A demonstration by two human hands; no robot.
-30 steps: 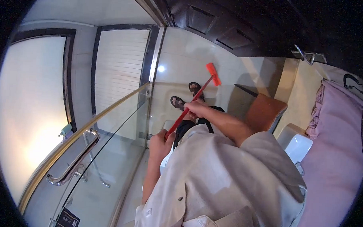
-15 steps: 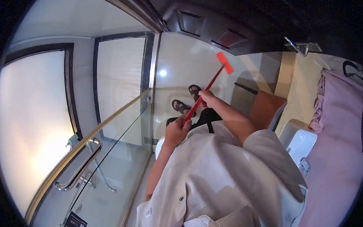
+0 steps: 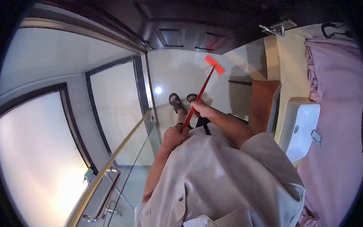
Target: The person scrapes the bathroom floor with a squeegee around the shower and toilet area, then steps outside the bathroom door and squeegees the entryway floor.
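Both my hands are closed around one red long-handled floor tool. Its flat, rectangular orange-red head points toward the dark door, low at the floor; I cannot tell whether it is a mop or a brush. My left hand wraps the near end of the handle, close to my shirt. Farther along the handle, my right hand grips it above my sandals. Whether the head touches the floor is unclear.
A dark panelled door with a lever handle stands ahead. On my left is a glass partition with a metal bar handle. A brown chair, a white basin and a pink cloth-covered counter line the right.
My left foot has stepped forward, nearly level with the right. The view has shifted toward the door, and the tool's head appears slightly farther left. Both hands keep their hold.
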